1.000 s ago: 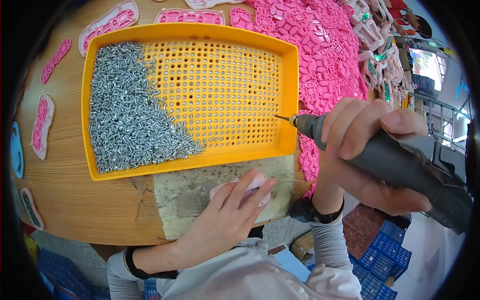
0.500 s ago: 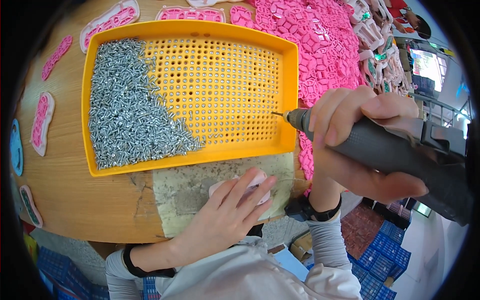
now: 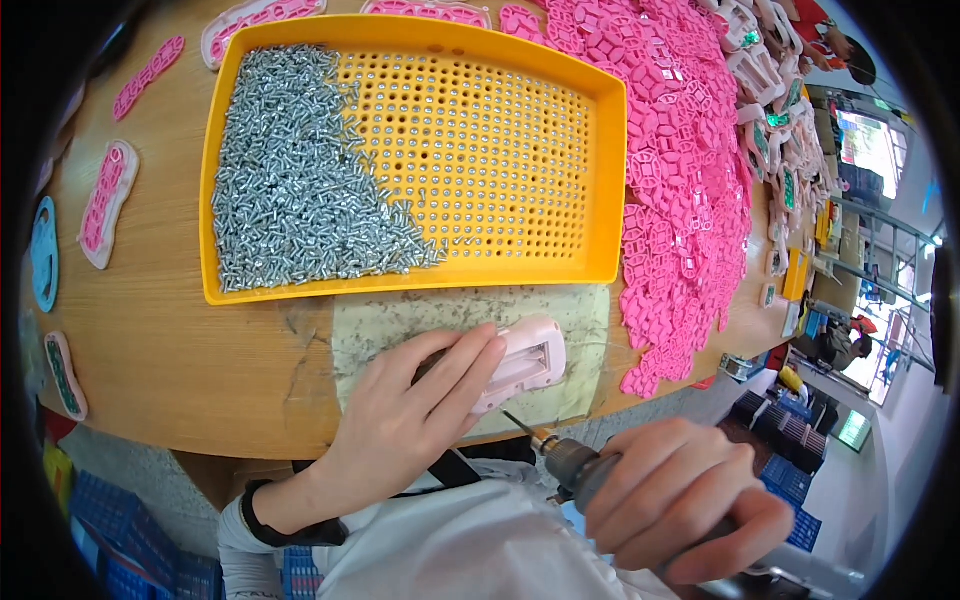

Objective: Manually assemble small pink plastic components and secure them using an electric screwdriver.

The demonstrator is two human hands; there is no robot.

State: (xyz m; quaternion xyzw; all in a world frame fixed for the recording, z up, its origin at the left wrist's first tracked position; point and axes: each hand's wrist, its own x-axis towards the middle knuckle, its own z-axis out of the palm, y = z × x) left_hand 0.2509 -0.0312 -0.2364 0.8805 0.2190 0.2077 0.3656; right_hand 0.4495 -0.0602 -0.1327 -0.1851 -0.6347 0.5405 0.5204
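A pale pink plastic housing [image 3: 537, 362] with a rectangular recess lies on a stained, yellowish mat [image 3: 390, 312]. My left hand [image 3: 420, 395] grips it from the left, fingers pressed over its top and covering part of it. In my right hand [image 3: 680, 495] is a dark electric screwdriver [image 3: 578, 465], fist wrapped round its body. The thin bit points up and left, its tip at the near edge of the housing. Whether a screw sits on the tip is too small to tell. Beyond the mat stands a yellow tray [image 3: 415, 286] with loose silver screws [image 3: 300, 180] heaped at its left.
The tray's perforated plate [image 3: 480, 150] holds many upright screws. Bright pink plastic parts [image 3: 680, 200] pile up right of the tray, with pale housings [image 3: 765, 75] behind. Pink-and-white pieces [image 3: 108, 205] and a blue piece [image 3: 45, 255] lie left on the wooden table [image 3: 170, 330].
My right hand has brought the screwdriver from the tray's right side down to the housing. My left hand now grips the housing, which is turned and more exposed. The whole view has shifted.
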